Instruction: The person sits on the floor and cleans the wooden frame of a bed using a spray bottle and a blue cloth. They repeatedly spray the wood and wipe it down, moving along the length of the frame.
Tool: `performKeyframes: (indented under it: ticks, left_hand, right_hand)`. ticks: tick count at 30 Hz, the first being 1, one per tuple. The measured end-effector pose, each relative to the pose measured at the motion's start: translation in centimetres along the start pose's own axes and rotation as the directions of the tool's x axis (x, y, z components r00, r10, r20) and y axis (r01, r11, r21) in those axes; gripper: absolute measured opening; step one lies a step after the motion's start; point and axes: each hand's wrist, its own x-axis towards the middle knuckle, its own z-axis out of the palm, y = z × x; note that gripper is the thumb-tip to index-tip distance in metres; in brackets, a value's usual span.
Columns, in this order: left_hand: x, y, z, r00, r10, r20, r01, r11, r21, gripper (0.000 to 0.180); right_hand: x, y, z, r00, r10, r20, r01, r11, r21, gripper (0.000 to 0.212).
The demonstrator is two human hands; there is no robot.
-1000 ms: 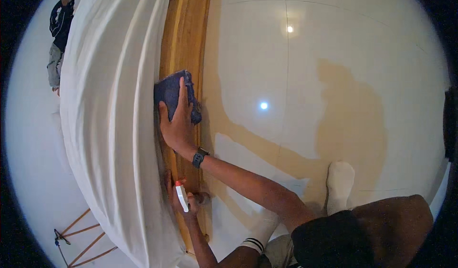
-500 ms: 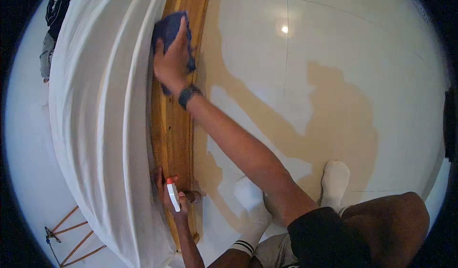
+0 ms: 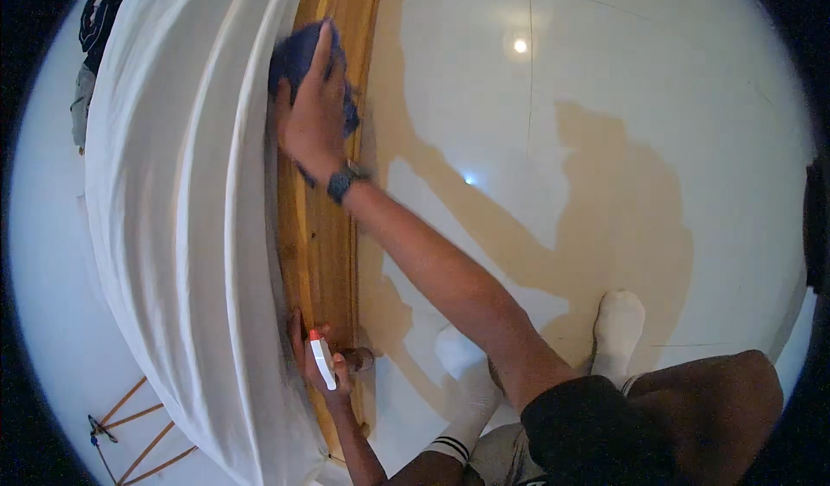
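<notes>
My right hand (image 3: 316, 131), with a dark watch (image 3: 342, 183) on its wrist, presses a dark blue cloth (image 3: 298, 49) against the brown wooden side board (image 3: 322, 248). The cloth is bunched under the palm, and its edges stick out on both sides of the fingers. Lower down by the same board, my left hand (image 3: 341, 386) is wrapped round a spray bottle (image 3: 323, 363) with a white and red trigger head. The bottle lies tilted across the wood, and the hand hides part of it.
A draped white sheet (image 3: 203, 209) hangs along the board's left side. Pale floor tiles (image 3: 458, 62) with my shadow lie to the right, near my white-socked foot (image 3: 619, 326). Dark and grey cloth items (image 3: 97, 32) are at the far left; orange straps (image 3: 143, 408) lie lower left.
My right hand and the cloth have shifted slightly on the board, and the cloth is more crumpled. My left hand still holds the spray bottle. A small bluish light spot has appeared on the floor.
</notes>
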Motion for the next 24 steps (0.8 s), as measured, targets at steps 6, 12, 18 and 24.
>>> performKeyframes:
  ticks: [6,12,18,24]
  left_hand:
    - [-0.2,-1.3,2.3,0.999,-0.042,-0.029,0.039,0.993,-0.113,0.073]
    - [-2.6,-4.2,2.0,0.993,-0.118,0.002,0.117,0.985,-0.125,0.075]
    - [-4.7,-6.3,2.3,0.971,-0.237,0.022,0.238,0.968,-0.081,0.076]
    - [-2.7,-4.4,2.3,0.988,-0.141,0.062,0.143,0.989,-0.033,0.076]
  right_hand:
    - [5.0,1.3,-0.4,0.999,0.042,-0.005,-0.042,0.999,-0.014,0.088]
    - [-5.0,0.2,-2.2,0.998,0.005,0.069,-0.007,1.000,0.028,0.090]
    - [-10.6,-1.6,-4.4,0.985,0.075,0.155,-0.092,0.990,0.108,0.090]
    - [1.5,0.6,-2.6,0.996,0.089,0.017,-0.089,0.996,0.007,0.089]
